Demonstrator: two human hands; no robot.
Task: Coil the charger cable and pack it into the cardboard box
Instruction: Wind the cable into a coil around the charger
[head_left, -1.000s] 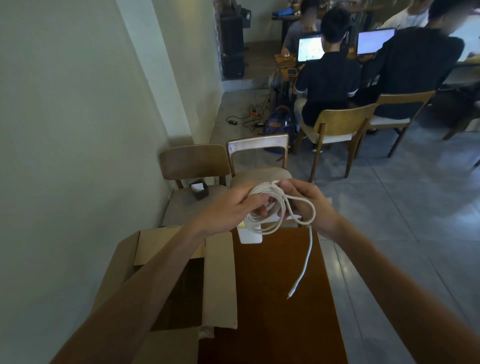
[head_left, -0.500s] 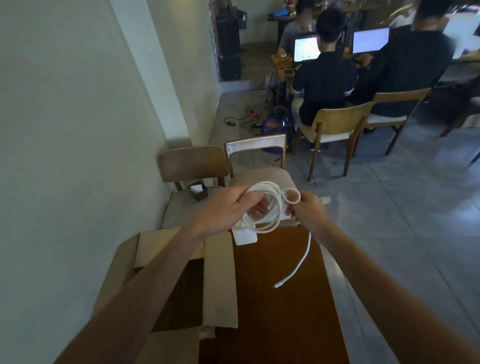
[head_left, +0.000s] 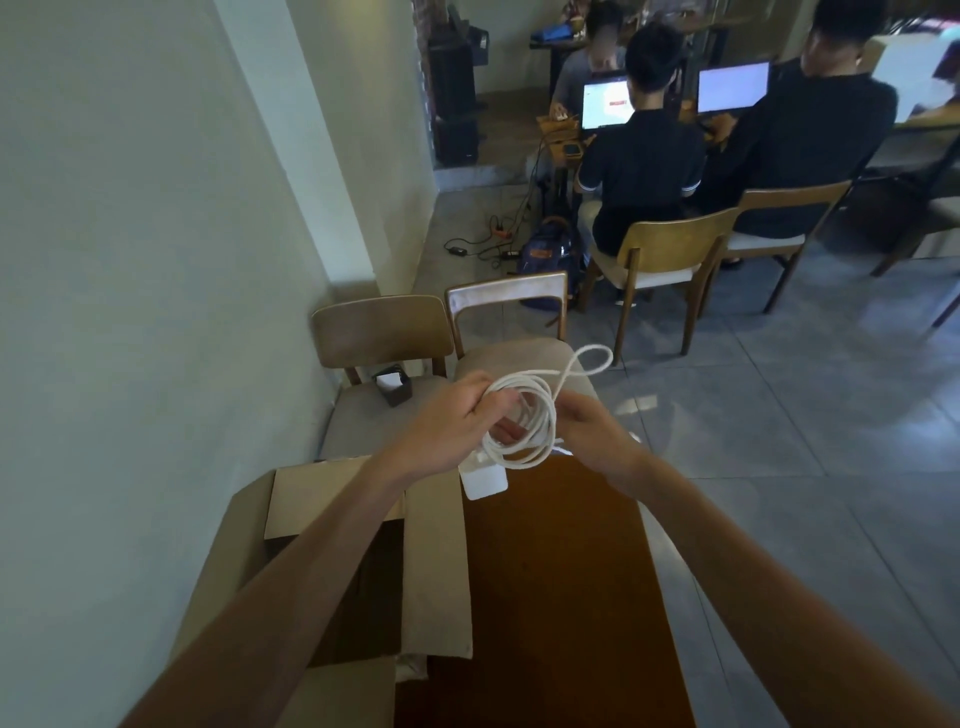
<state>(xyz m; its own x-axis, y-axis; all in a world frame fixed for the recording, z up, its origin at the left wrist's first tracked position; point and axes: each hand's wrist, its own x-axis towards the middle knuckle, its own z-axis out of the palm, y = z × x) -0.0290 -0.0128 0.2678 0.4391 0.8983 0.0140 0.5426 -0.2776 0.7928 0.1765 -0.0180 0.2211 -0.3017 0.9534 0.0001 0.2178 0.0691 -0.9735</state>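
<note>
The white charger cable (head_left: 524, 415) is wound in several loops and held in the air over the far end of the brown table (head_left: 561, 582). My left hand (head_left: 447, 421) grips the left side of the coil. My right hand (head_left: 587, 426) pinches the cable at the coil's right side, and a small loose loop (head_left: 589, 359) sticks up above it. The white charger brick (head_left: 484, 480) hangs just under the coil. The open cardboard box (head_left: 436, 561) lies on the table's left half, below my left forearm.
Two wooden chairs (head_left: 384, 338) stand just beyond the table; the left one carries a small dark holder (head_left: 394, 385). A wall runs close along the left. Further off, people sit on chairs (head_left: 670, 249) at laptops, with cords and a bag (head_left: 545, 254) on the tiled floor.
The free cable end that dangled over the table has been drawn up into the coil. It now forms a small loop above my right hand, which has moved closer to the coil.
</note>
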